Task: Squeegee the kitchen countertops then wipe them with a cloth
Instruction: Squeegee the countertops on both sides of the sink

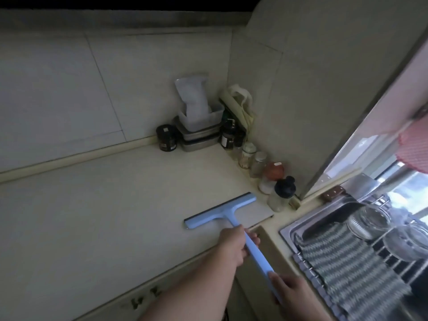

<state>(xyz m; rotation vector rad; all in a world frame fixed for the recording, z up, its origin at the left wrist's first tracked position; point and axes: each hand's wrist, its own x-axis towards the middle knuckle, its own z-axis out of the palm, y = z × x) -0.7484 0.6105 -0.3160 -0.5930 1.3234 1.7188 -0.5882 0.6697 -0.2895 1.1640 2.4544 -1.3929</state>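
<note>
A light blue squeegee [222,210] lies with its blade flat on the pale countertop [104,216], near the front right corner. My left hand [234,245] grips the upper part of its handle. My right hand [291,295] holds the handle's lower end close to my body. A striped grey-green cloth [347,262] is draped over the rack at the sink on the right.
Jars and spice bottles [264,167] line the right wall up to the corner, where stacked metal tins and a plastic box [199,126] stand. A steel sink [308,218] with glass lids sits at the right. A cabinet door [382,100] hangs open above it.
</note>
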